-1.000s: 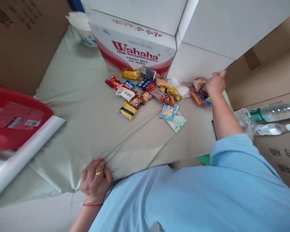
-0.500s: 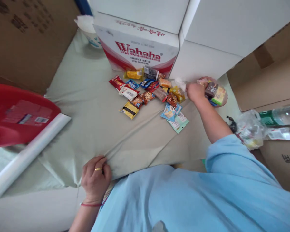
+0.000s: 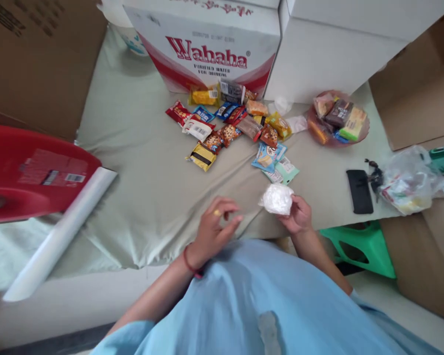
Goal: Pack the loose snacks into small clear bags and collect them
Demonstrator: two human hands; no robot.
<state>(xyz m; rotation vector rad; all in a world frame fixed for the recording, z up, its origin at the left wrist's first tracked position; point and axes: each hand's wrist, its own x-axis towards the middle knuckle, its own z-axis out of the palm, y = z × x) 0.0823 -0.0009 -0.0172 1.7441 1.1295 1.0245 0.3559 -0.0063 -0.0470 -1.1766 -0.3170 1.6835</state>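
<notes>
In my right hand (image 3: pixel 299 215) is a round white bundle with a shiny, crinkled plastic look (image 3: pixel 277 198); its exact kind I cannot make out. The fingers close on its right side, above the front of the cloth. My left hand (image 3: pixel 217 224), with a ring on one finger, hovers to the left of the bundle, fingers curved and apart, holding nothing. Beyond both hands lies a loose pile of wrapped snacks (image 3: pixel 249 126). Closest to the bundle are a pale green packet (image 3: pixel 286 171) and a light blue packet (image 3: pixel 268 157).
A pink bowl (image 3: pixel 311 129) of snacks stands at the back right, by white boxes (image 3: pixel 318 54) and a Wahaha carton (image 3: pixel 214 34). A phone (image 3: pixel 359 191), keys (image 3: pixel 375 176) and a plastic bag (image 3: pixel 407 180) lie right. A white roll (image 3: pixel 64 231) leans against a red plastic object (image 3: pixel 40 170) left.
My right hand has come back from the bowl toward my body, now with the white bundle. My left hand has lifted off the cloth edge and moved right. The view has shifted.
</notes>
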